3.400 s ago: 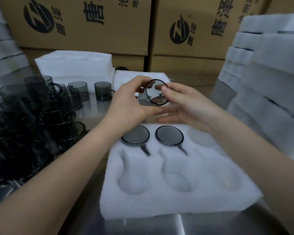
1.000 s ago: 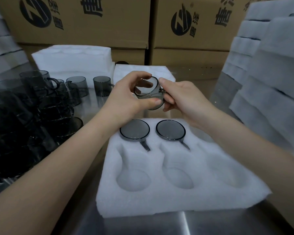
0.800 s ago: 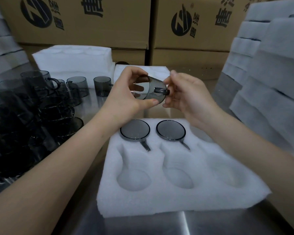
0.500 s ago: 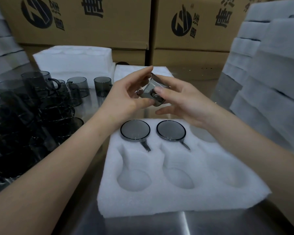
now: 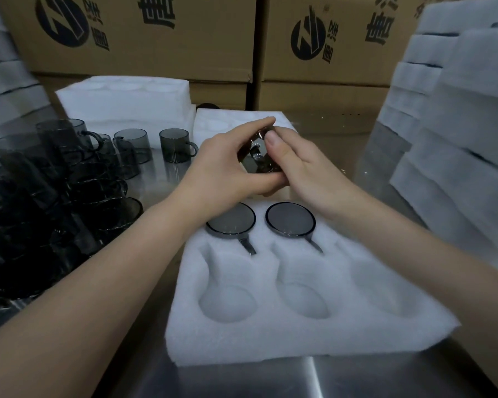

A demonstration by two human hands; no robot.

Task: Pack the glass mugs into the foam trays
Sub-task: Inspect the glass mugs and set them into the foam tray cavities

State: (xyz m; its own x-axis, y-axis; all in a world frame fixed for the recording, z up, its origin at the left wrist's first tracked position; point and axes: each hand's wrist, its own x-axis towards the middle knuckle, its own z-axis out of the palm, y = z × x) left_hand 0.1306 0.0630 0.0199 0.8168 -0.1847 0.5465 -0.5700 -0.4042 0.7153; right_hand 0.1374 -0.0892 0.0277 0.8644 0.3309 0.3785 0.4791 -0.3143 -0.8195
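A smoky grey glass mug (image 5: 258, 158) is held in the air above the far edge of the white foam tray (image 5: 299, 334). My left hand (image 5: 227, 165) grips it from the left with thumb below and fingers curled over the top. My right hand (image 5: 296, 165) holds it from the right, thumb on its upper side. Most of the mug is hidden between the hands. Two mugs (image 5: 231, 222) (image 5: 290, 218) sit in the tray's back row pockets. The front three pockets and the back right pocket hold nothing.
Several grey glass mugs (image 5: 64, 179) are stacked and standing at the left on the steel table (image 5: 242, 380). More foam trays lie behind (image 5: 127, 101) and stand piled at the right (image 5: 457, 124). Cardboard boxes (image 5: 156, 33) line the back.
The mug has been turned over between my hands. Both hands have closed more tightly round it and dropped slightly toward the tray.
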